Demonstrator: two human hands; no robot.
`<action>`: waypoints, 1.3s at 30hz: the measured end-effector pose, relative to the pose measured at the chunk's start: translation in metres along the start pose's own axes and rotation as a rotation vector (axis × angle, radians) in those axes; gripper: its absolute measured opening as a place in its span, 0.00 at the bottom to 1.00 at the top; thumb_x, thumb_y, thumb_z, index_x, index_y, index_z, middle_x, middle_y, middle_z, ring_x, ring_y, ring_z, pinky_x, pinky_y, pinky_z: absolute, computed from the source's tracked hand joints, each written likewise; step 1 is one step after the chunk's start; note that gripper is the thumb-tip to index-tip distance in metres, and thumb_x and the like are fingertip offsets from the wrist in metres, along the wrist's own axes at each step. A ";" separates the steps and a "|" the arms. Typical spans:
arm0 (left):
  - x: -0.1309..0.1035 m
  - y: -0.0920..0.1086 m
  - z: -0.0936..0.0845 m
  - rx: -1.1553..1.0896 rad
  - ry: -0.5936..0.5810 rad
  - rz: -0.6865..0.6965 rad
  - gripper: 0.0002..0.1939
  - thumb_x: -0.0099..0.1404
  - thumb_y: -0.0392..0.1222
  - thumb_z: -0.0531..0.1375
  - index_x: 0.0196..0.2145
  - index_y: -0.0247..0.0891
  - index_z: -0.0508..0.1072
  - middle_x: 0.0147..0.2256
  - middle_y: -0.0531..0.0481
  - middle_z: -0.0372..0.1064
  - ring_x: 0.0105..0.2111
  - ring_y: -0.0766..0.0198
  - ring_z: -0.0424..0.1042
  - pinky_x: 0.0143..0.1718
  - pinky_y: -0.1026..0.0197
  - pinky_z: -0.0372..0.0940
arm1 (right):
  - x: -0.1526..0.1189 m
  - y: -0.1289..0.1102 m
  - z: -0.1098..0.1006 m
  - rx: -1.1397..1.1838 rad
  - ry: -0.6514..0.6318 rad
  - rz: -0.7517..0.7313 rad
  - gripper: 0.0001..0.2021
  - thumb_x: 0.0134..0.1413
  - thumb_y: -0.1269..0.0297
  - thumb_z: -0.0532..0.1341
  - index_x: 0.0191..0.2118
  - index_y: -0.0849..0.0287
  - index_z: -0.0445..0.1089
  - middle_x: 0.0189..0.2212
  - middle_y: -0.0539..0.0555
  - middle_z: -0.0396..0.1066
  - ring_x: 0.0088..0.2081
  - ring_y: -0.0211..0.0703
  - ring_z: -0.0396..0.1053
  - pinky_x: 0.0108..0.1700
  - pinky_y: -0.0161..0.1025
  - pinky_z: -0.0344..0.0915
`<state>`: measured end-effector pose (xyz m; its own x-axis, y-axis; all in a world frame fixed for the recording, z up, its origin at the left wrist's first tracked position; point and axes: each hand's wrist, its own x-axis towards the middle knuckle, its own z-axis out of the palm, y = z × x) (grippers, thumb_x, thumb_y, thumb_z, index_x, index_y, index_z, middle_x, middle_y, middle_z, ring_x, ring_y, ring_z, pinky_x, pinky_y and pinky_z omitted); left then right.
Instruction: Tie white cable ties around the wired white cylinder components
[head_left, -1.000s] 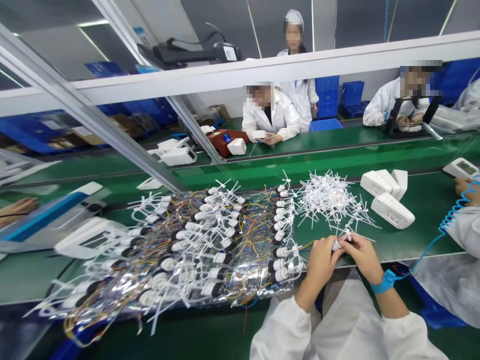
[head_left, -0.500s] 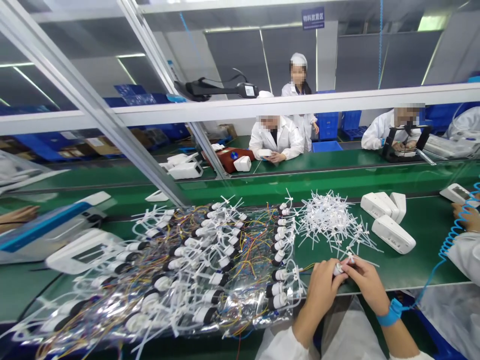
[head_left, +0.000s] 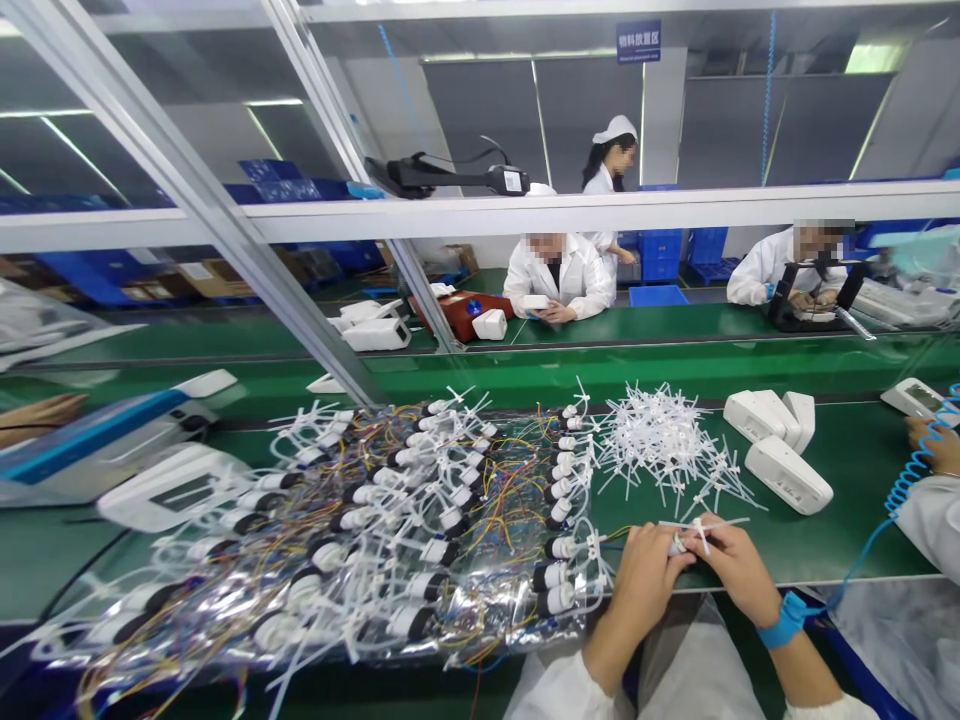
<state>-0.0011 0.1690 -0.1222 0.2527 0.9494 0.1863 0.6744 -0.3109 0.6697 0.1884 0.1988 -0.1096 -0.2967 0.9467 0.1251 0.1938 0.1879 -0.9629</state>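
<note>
Near the front edge of the green table, my left hand point(head_left: 651, 572) is closed round a small white motor part point(head_left: 677, 543) with wires trailing to the left. My right hand point(head_left: 729, 562), with a blue band on its wrist, pinches a white tube piece with thin crossing arms point(head_left: 700, 530) against that part's end. Just beyond the hands lies a pile of white tube pieces point(head_left: 652, 435). To the left, rows of black-and-white motors with tubes point(head_left: 559, 575) and coloured wires rest on clear plastic bags.
White device housings point(head_left: 787, 475) lie at the right behind my hands. A coiled blue cord point(head_left: 911, 470) hangs near another person's sleeve at the right. A metal post point(head_left: 300, 320) slants across the left. People sit across the green bench point(head_left: 675, 320).
The thin arms of the tube piece now spread out flat above my fingers. The standing person at the back has turned to the right. The view has shifted slightly.
</note>
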 end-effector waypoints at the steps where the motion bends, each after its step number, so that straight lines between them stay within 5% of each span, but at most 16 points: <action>1: 0.000 0.000 -0.001 -0.005 0.003 0.005 0.08 0.78 0.41 0.64 0.53 0.44 0.78 0.50 0.46 0.82 0.51 0.49 0.77 0.54 0.49 0.66 | 0.000 0.000 0.000 0.000 -0.005 -0.005 0.24 0.65 0.37 0.68 0.34 0.55 0.85 0.34 0.56 0.78 0.40 0.54 0.75 0.46 0.45 0.70; 7: 0.002 0.004 -0.003 0.019 0.005 -0.076 0.04 0.78 0.44 0.66 0.48 0.43 0.77 0.45 0.49 0.82 0.47 0.50 0.77 0.50 0.51 0.64 | -0.002 0.004 0.004 0.007 0.041 0.031 0.23 0.65 0.38 0.69 0.38 0.54 0.86 0.38 0.57 0.81 0.44 0.57 0.78 0.52 0.49 0.71; 17: 0.005 0.006 -0.001 0.060 0.042 -0.014 0.04 0.78 0.41 0.64 0.49 0.43 0.75 0.46 0.47 0.81 0.47 0.51 0.77 0.49 0.51 0.62 | -0.009 0.007 0.011 0.030 0.149 -0.009 0.21 0.68 0.39 0.68 0.45 0.53 0.86 0.45 0.58 0.82 0.50 0.58 0.79 0.56 0.50 0.73; 26: 0.004 0.003 0.000 0.075 0.034 -0.036 0.10 0.75 0.44 0.69 0.49 0.42 0.73 0.44 0.47 0.79 0.46 0.49 0.77 0.48 0.52 0.63 | -0.025 0.002 0.001 0.001 0.212 0.050 0.24 0.66 0.37 0.68 0.48 0.53 0.87 0.51 0.62 0.84 0.54 0.63 0.81 0.64 0.61 0.74; 32: 0.002 0.006 0.002 0.086 0.044 -0.045 0.11 0.75 0.47 0.70 0.48 0.43 0.74 0.41 0.48 0.78 0.44 0.49 0.76 0.47 0.52 0.63 | -0.054 0.005 -0.022 0.168 0.414 0.144 0.32 0.64 0.40 0.72 0.65 0.55 0.77 0.49 0.62 0.84 0.43 0.55 0.83 0.49 0.54 0.84; 36: 0.002 0.007 0.004 0.092 0.046 -0.049 0.12 0.75 0.50 0.70 0.47 0.43 0.75 0.41 0.48 0.78 0.43 0.49 0.75 0.47 0.52 0.63 | -0.058 0.006 -0.036 0.092 0.515 0.155 0.28 0.62 0.39 0.72 0.57 0.56 0.83 0.42 0.61 0.84 0.35 0.52 0.79 0.39 0.48 0.81; 39: 0.001 0.007 0.003 0.073 0.039 -0.044 0.14 0.74 0.51 0.71 0.49 0.43 0.75 0.43 0.48 0.79 0.45 0.49 0.76 0.49 0.51 0.62 | -0.057 0.001 -0.043 0.015 0.378 0.189 0.28 0.58 0.37 0.73 0.51 0.56 0.87 0.39 0.61 0.84 0.36 0.55 0.80 0.41 0.48 0.81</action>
<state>0.0062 0.1677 -0.1191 0.1956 0.9628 0.1866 0.7331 -0.2699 0.6243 0.2459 0.1564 -0.1078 0.1074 0.9940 0.0223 0.1975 0.0007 -0.9803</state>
